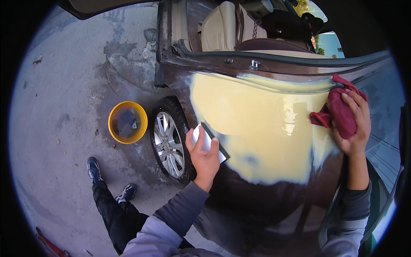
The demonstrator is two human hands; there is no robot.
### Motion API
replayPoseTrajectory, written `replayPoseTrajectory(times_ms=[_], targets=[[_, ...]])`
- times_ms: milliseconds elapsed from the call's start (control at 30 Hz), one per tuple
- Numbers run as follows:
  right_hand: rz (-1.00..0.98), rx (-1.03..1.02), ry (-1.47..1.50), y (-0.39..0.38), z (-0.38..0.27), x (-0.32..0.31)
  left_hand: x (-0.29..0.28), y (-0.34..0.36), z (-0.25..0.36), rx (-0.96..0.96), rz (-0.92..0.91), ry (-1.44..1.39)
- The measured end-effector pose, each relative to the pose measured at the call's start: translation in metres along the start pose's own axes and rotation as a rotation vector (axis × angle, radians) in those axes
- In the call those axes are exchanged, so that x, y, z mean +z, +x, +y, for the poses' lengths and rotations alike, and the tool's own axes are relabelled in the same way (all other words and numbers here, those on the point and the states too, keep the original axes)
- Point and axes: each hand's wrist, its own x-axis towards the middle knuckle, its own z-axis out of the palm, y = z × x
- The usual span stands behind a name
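A dark brown car panel (265,201) carries a large wet yellow filler patch (257,124). My left hand (204,157) grips a flat sanding block (210,141) with a white face and black edge, pressed against the lower left edge of the patch. My right hand (353,124) holds a dark red rag (338,109) against the panel at the patch's right edge, just below the window line.
A yellow bucket (112,128) with water stands on the concrete ground at left. A car wheel with a silver rim (168,143) is beside my left hand. Beige seats (220,30) show through the opening above. My legs and dark shoes (93,168) are at lower left.
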Motion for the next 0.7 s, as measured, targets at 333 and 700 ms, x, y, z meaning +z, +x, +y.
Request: replayPoseTrajectory(times_ms=[333, 700], targets=[[-0.025, -0.012, 0.026, 0.004, 0.000, -0.001, 0.001, 0.044, -0.009, 0.010, 0.067, -0.087], [-0.089, 0.031, 0.054, 0.005, 0.004, -0.003, 0.021, 0.181, 0.046, -0.069, 0.054, -0.206]])
